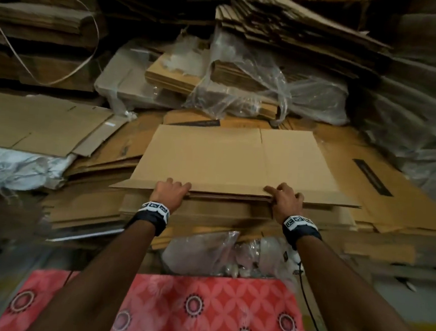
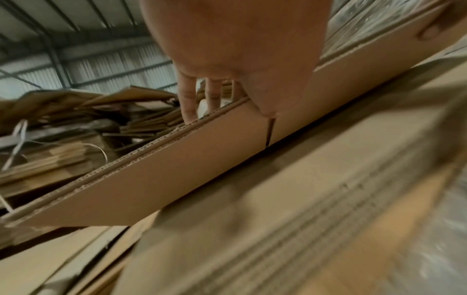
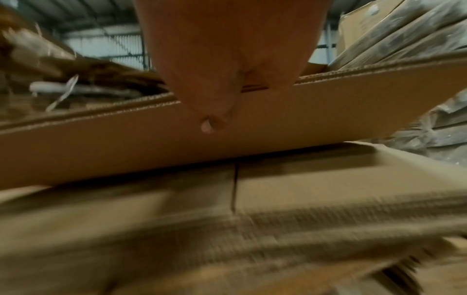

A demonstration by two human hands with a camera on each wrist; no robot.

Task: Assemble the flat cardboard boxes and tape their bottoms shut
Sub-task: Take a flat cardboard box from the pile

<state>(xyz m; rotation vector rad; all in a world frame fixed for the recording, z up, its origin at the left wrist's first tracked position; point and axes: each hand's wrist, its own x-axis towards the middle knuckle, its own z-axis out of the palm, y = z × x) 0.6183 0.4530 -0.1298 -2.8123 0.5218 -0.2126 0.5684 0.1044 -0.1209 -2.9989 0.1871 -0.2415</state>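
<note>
Head view — left hand (image 1: 172,192), right hand (image 1: 286,200) both gripping flat box (image 1: 235,159) edge.

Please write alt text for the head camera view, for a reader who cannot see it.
Two bare hands grip the near edge of the top flat cardboard box on a stack: left hand, right hand, each wearing a patterned wristband. Behind lie piles of flattened cardboard and clear plastic wrap; a red patterned cloth fills the foreground.
</note>
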